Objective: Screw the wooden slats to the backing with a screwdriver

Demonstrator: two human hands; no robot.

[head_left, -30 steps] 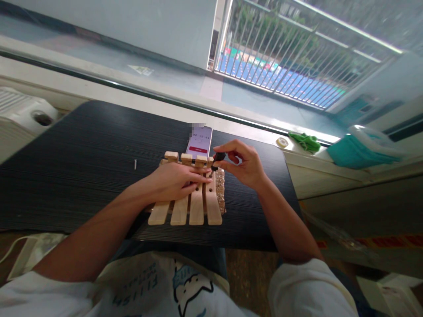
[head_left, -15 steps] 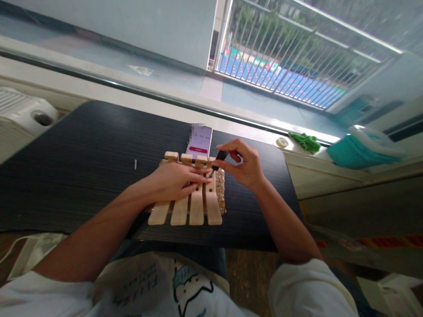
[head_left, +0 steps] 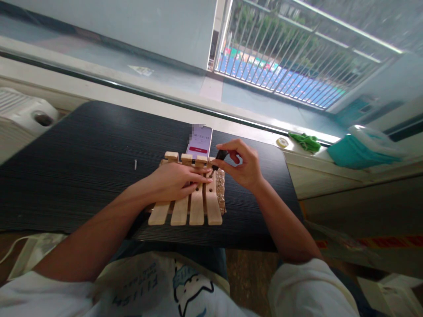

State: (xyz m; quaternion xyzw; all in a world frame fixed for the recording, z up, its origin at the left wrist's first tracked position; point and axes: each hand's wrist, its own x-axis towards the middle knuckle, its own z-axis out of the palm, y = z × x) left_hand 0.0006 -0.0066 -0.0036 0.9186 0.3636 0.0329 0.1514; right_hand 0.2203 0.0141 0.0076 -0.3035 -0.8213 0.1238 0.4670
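A slatted wooden piece (head_left: 196,213) of pale curved strips lies on the dark table, with several dark holes in its strips. My left hand (head_left: 172,180) rests across it, fingers stretched out and pressing on the strips. Between the thumb and fingers of my right hand (head_left: 244,165) is a short black-handled screwdriver (head_left: 219,159), tilted, its tip down at the upper part of the rightmost strip beside my left fingertips. What the tip touches is too small to make out. Under the strips, a brown textured block (head_left: 220,189) shows at the right.
A phone (head_left: 200,140) with a lit screen stands behind the wooden piece on the black table (head_left: 82,176). One metal bolt (head_left: 135,164) lies to the left. Along the sill are a tape roll (head_left: 282,142), a green cloth (head_left: 304,141) and a teal bin (head_left: 357,149).
My right fingers and the screwdriver handle have shifted very slightly. My left hand and the wooden piece stay in place.
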